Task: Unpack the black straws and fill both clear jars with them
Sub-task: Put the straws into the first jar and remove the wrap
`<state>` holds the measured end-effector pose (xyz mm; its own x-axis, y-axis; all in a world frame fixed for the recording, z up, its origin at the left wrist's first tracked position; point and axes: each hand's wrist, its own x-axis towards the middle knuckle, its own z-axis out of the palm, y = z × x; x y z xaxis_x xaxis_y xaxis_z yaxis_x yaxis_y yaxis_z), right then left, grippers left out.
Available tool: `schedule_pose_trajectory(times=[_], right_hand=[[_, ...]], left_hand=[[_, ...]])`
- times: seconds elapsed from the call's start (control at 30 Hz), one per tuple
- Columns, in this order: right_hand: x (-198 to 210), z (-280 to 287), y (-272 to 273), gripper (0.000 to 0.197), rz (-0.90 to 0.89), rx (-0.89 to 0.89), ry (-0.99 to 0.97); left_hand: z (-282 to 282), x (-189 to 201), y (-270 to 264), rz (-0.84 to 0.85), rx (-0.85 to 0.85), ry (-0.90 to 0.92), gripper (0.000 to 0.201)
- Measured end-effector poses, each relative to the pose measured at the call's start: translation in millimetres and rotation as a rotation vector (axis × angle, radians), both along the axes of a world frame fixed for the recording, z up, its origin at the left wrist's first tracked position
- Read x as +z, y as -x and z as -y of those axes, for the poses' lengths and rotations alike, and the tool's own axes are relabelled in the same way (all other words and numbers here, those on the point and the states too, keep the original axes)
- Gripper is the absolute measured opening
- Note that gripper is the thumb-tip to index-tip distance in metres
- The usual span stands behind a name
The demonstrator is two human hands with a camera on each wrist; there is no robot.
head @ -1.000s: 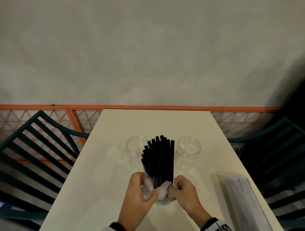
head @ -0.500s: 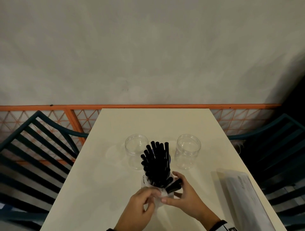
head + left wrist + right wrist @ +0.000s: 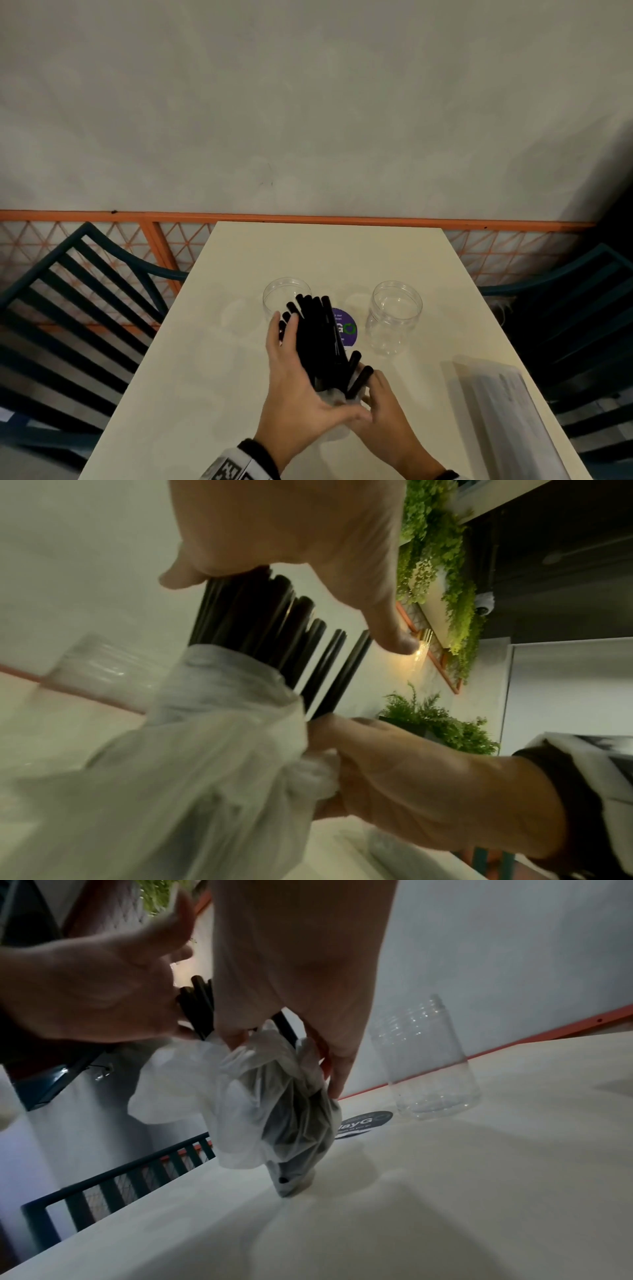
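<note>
L hand (image 3: 294,383) reaches fwd from 6 o'clock, palm turned inward vs the black straws (image 3: 317,339); fingers long and nearly straight along the bundle's 9 o'clock side, tips near the straw tops, thumb stretched toward 3 o'clock under the bundle. So a loose, wide cradle, not a closed fist. L wrist view: thumb and fingers spread apart w/ the straw ends (image 3: 274,615) touching the palm edge.

R hand (image 3: 387,414) sits at approx 5 o'clock of the bundle, fingers curled, pinching the crumpled plastic bag (image 3: 274,1096) at its neck. R wrist view: bag bottom touches the table (image 3: 445,1191), straw lower ends still inside it, dark thru the film. L wrist view shows the same pinch: R fingers (image 3: 377,750) bunched on the wrinkled film (image 3: 205,737).

Straws lean toward 11 o'clock, upper part bare, a couple splayed out toward 2 o'clock near the R hand.

Left jar (image 3: 286,301) at 11 o'clock of the bundle, partly behind the straw tips; right jar (image 3: 394,317) at 2 o'clock, well apart from the hands. No straws visible in either. Round purple sticker (image 3: 346,327) btwn the jars. A flat clear packet (image 3: 507,411) lies at 4 o'clock near the table edge.
</note>
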<state>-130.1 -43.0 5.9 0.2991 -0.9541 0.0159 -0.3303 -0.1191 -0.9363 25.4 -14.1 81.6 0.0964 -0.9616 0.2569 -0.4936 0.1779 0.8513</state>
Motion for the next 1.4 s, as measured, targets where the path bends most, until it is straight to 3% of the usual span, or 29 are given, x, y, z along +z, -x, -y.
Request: schedule_pose_trajectory(times=[0.17, 0.3, 0.37, 0.47, 0.57, 0.7, 0.77, 0.83, 1.0, 1.07, 1.2, 1.3, 1.4], right_hand=[[-3, -3, -8, 0.046, -0.122, 0.018, 0.21], [-23, 2, -6, 0.075, -0.173, 0.009, 0.215], [-28, 4, -2, 0.076, -0.165, 0.012, 0.17], [-36, 8, 3, 0.074, -0.167, 0.014, 0.143], [-40, 12, 6, 0.081, -0.167, 0.037, 0.11], [-31, 12, 10, 0.061, -0.171, 0.066, 0.044], [-31, 12, 10, 0.066, -0.21, 0.059, 0.042], [-32, 11, 11, 0.074, -0.259, 0.047, 0.024], [-29, 11, 12, 0.062, -0.178, 0.006, -0.08], [-27, 10, 13, 0.069, -0.124, -0.008, -0.118], [-20, 9, 6, 0.05, -0.114, -0.045, -0.137], [-15, 11, 7, 0.042, -0.105, -0.102, -0.117], [-20, 14, 10, 0.032, -0.15, -0.001, -0.132]], left_hand=[[13, 5, 19, 0.321, 0.129, -0.007, 0.131], [24, 6, 16, 0.363, 0.248, 0.055, 0.102], [28, 10, 9, 0.377, 0.259, 0.1, 0.094], [29, 15, 3, 0.468, 0.187, 0.117, 0.093], [37, 20, -3, 0.581, 0.0, 0.069, 0.092], [48, 18, -5, 0.541, -0.097, 0.124, 0.055], [48, 10, 1, 0.539, -0.087, 0.234, 0.034], [47, 3, 6, 0.562, -0.093, 0.306, 0.025], [47, 7, 7, 0.658, -0.183, 0.286, 0.045], [47, 9, 7, 0.722, -0.205, 0.265, 0.043], [47, 13, 10, 0.818, -0.22, 0.194, 0.039], [47, 14, 10, 0.756, -0.25, 0.159, 0.035], [44, 16, 1, 0.589, -0.273, 0.111, 0.037]])
